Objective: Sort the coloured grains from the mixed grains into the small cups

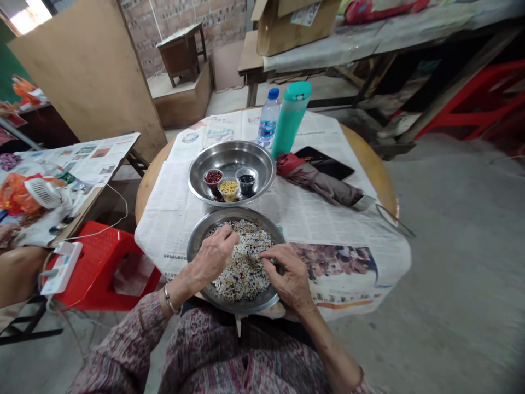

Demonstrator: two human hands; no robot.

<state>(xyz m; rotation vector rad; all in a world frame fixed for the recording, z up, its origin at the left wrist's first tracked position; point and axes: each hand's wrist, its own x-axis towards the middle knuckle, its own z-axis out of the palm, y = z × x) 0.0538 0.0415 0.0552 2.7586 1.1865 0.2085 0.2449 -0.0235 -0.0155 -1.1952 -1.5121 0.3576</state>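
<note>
A metal bowl (194, 238) in front of me holds a mix of white grains, yellow beans, red beans and dark beans (241, 273). Over its left side my left hand (216, 253) is closed, fingers curled down; whatever they hold is hidden. My right hand (290, 273) reaches over the right rim, thumb and forefinger pinched close above the mix, and what is between them is too small to name. Just beyond, a larger steel basin (229, 156) contains three clear cups: red beans (213, 179), yellow beans (228, 189) and black beans (246, 183).
Newspaper covers the round table (164, 202). Behind the basin stand a water bottle (268, 120) and a teal flask (291, 117). A folded umbrella (324, 183) and a dark phone-like slab (328, 162) lie right. A red stool (104, 273) with a power strip (62, 268) is left, near another person's leg.
</note>
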